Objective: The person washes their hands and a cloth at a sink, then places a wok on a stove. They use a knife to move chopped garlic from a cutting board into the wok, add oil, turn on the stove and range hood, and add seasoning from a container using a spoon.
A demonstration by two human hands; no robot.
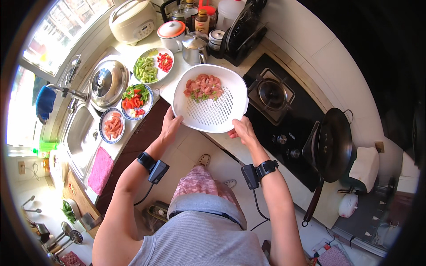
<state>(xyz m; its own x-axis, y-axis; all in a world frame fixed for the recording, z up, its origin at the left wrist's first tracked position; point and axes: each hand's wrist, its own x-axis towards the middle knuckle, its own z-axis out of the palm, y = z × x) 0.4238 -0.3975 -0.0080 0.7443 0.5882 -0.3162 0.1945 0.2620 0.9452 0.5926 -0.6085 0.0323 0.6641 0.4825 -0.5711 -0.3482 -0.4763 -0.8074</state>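
Observation:
A white plastic colander basket (pixel 213 114) is held in front of me by its near rim. My left hand (pixel 170 124) grips the near left edge, thumb on top. On the near right edge, my right hand (pixel 244 129) has its thumb over the rim and fingers beneath. Cut pieces of raw pink meat (pixel 203 85) with bits of green lie gathered at the far left of the basket, and the perforated bottom shows bare beside them. The basket overlaps the counter corner; whether it rests there, I cannot tell.
Left of the basket stand plates of chopped green stalks (pixel 145 69), peppers (pixel 134 101) and orange-pink strips (pixel 113 126), near a lidded steel pan (pixel 108 83) and sink (pixel 80 133). A steel pitcher (pixel 195 50) stands behind. Right are a gas hob (pixel 271 94) and wok (pixel 336 146).

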